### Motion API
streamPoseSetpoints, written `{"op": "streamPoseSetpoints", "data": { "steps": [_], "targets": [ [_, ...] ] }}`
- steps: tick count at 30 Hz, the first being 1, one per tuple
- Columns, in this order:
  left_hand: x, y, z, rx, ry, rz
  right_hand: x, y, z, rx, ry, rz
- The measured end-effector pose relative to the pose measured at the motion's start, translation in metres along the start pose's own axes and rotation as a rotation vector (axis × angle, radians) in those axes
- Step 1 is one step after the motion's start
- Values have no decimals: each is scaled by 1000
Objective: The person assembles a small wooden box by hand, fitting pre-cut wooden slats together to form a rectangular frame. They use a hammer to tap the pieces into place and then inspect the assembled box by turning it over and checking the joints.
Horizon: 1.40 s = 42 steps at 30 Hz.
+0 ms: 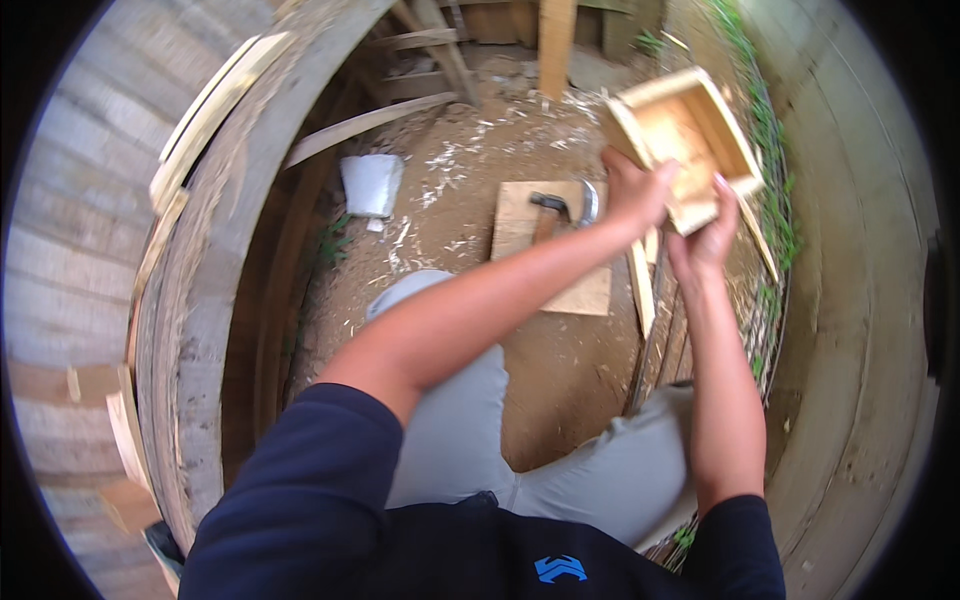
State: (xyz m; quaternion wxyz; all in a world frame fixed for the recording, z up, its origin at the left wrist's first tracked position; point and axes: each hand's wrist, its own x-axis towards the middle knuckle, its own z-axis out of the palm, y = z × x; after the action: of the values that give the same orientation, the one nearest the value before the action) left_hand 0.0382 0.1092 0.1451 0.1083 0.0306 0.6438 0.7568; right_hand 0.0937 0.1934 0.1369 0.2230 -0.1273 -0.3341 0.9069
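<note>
Both my hands hold a small open wooden box, tilted, out at the front right above the ground. My left hand grips its near left side, thumb over the rim toward the inside. At the near right corner my right hand is closed on the wall, fingers partly hidden behind it. Pale bare wood forms the box's walls and bottom. Below and left of it, a hammer with a black head and wooden handle lies on a flat board. Beside the hammer is a curved silvery metal piece.
A whitish block sits on the dirt at left. Wood strips lie under my hands. An upright post stands ahead. A worn wooden bench edge bounds the left, a wall the right. Shavings litter the ground.
</note>
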Motion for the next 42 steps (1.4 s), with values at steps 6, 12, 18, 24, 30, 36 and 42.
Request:
{"op": "streamPoseSetpoints", "data": {
  "steps": [6, 12, 18, 24, 30, 36, 42],
  "targets": [
    [-33, 20, 10, 140, -23, -92, 0, -13, -29, -198, 197, -5],
    [-32, 1, 31, 171, 177, 8, -8, -19, -28, -237, 239, 39],
    [-40, 9, 42, 129, 217, 94, 3, -15, -10, -394, 324, -70],
    [-39, 20, 17, 31, 164, 61, 11, 5, 5, -423, 294, -63],
    [-38, 60, -16, -181, -57, -264, 11, 4, -9, -361, 274, -68],
    [-9, 36, -40, 226, 211, -37, 28, 60, -13, -107, 157, 60],
    [-24, 36, -18, 370, 217, 64, 26, 42, -40, 161, 193, 250]
  ]
}}
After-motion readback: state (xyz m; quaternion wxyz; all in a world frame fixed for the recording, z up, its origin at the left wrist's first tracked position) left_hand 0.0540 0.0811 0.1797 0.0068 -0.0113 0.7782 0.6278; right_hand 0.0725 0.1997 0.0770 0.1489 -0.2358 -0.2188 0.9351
